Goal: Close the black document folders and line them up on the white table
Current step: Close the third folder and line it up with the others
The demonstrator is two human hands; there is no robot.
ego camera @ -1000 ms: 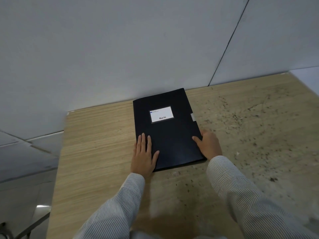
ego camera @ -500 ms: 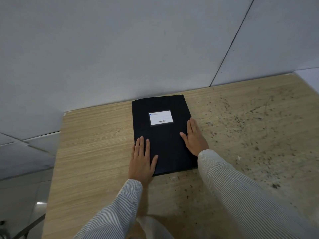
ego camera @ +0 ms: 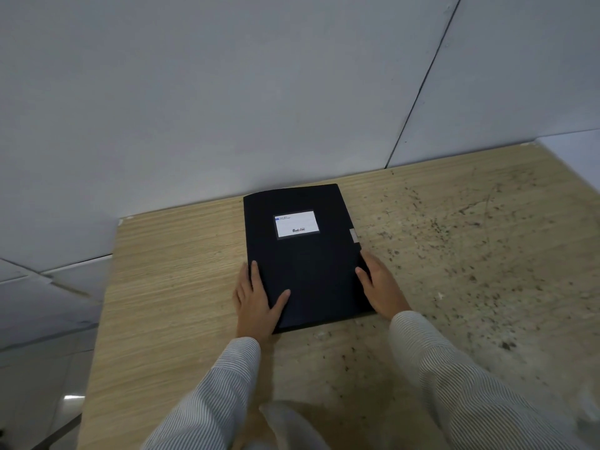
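Note:
One black document folder lies closed and flat on the table, its far end near the wall. A white label sits on its cover and a small grey tab shows at its right edge. My left hand holds the folder's near left edge, thumb on the cover and fingers along the side. My right hand grips the near right edge the same way, thumb on top. Only this one folder is visible.
The tabletop is light wood grain, speckled with dark marks on its right half. A grey wall rises right behind the folder. The table's left edge drops to a tiled floor.
My right hand slid from flat on the cover to the folder's right edge. My left hand shifted left onto the left edge. The grey tab is visible again.

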